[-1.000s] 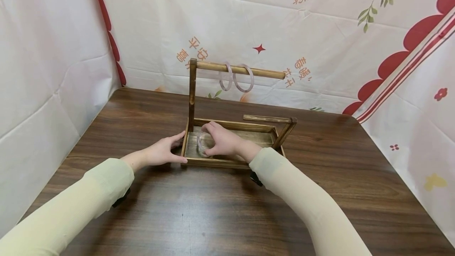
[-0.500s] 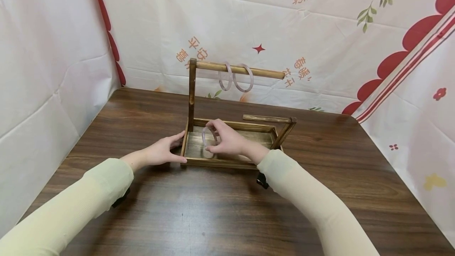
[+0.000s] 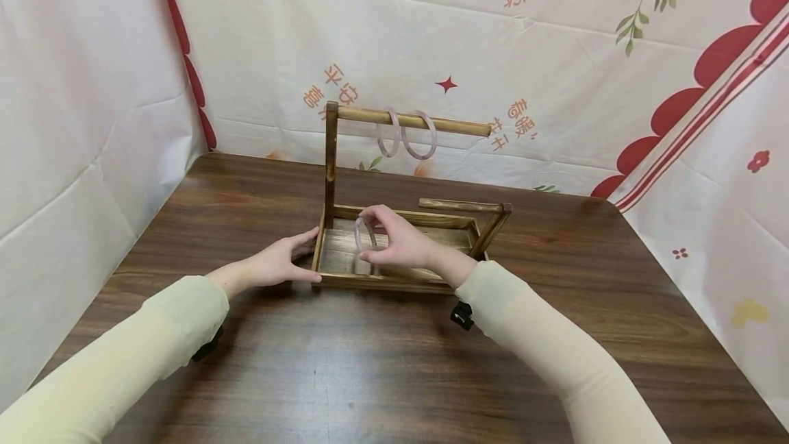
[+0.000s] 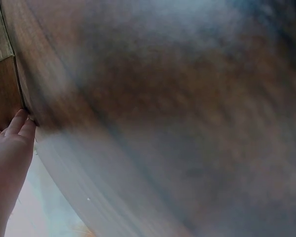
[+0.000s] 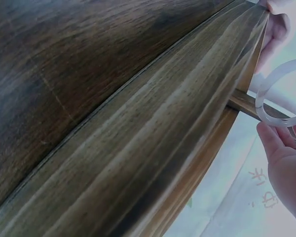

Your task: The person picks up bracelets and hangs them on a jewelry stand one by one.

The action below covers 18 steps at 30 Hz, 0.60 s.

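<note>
In the head view my right hand [image 3: 403, 242] pinches a pale lilac bangle [image 3: 358, 237] between thumb and fingers, holding it on edge over the left part of a wooden tray stand [image 3: 382, 284]. The right wrist view shows the fingertips at the rim of this translucent ring [image 5: 259, 98]. My left hand [image 3: 271, 267] is at the tray's left end, thumb at the front corner and the other fingers along the side wall. From the left wrist, its straight fingers [image 4: 20, 123] touch the wood. Two similar bangles, a left one [image 3: 397, 133] and a right one [image 3: 420, 156], hang above.
The tall post [image 3: 331, 163] at the tray's left carries the upper bar [image 3: 462, 127] with the hanging bangles. A shorter arm [image 3: 459, 205] stands at the right end. The dark wooden table [image 3: 345, 362] backs onto a printed white cloth [image 3: 277, 33].
My right hand has moved slightly right and up with the bangle, which has turned more edge-on. The left hand stays at the tray's left end.
</note>
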Motion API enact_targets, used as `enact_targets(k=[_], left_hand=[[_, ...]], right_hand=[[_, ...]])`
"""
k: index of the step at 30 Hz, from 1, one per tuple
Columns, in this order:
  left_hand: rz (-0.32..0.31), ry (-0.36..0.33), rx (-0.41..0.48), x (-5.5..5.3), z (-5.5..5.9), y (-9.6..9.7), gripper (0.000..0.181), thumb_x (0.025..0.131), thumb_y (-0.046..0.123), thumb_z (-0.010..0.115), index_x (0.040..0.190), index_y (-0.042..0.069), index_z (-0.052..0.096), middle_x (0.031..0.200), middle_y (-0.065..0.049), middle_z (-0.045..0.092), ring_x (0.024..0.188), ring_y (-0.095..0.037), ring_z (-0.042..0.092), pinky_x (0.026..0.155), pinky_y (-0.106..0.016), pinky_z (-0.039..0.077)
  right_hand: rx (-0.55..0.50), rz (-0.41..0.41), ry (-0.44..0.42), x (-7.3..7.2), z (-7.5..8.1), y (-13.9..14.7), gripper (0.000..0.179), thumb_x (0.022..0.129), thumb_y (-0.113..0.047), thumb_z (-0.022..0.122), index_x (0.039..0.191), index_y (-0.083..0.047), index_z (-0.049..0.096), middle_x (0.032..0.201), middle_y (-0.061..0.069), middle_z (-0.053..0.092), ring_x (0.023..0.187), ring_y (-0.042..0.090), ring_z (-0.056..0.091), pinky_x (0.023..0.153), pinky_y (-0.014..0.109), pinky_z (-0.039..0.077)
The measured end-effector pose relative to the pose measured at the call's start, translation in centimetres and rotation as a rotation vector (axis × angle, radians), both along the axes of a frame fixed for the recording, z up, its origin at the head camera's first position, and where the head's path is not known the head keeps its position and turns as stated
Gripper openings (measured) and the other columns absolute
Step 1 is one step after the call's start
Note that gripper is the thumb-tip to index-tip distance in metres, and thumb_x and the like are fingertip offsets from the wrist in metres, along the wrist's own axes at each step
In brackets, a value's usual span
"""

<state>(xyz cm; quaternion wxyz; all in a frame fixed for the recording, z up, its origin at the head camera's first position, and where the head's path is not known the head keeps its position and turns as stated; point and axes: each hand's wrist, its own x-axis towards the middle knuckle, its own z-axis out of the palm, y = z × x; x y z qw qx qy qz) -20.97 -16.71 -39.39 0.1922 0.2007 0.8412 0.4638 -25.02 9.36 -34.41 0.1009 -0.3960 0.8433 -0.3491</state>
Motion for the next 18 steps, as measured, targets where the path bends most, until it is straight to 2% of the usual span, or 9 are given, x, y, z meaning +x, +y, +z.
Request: enact_targets(k=[5,18], left_hand=[[0.0,-0.011,0.018,0.0,-0.1,0.0,0.1,0.083,0.032,0.072,0.151,0.002,0.005,0.155,-0.023,0.012,0.137,-0.041,0.029,0.109,-0.053,0.029],[-0.002,-0.018,0.024,0.1,0.0,0.1,0.098,0.084,0.03,0.071,0.15,0.001,0.005,0.155,-0.023,0.01,0.137,-0.041,0.028,0.108,-0.054,0.029]], right_hand=[[-0.025,0.006,-0.018,0.4,0.4,0.2,0.059,0.078,-0.011,0.073,0.126,0.005,0.043,0.123,0.019,0.048,0.115,0.029,0.052,0.101,0.043,0.043],[-0.073,0.028,-0.054,1.1,1.7,0.8,0.058,0.078,-0.006,0.071,0.128,0.004,0.042,0.124,0.018,0.049,0.115,0.031,0.052,0.102,0.043,0.042]])
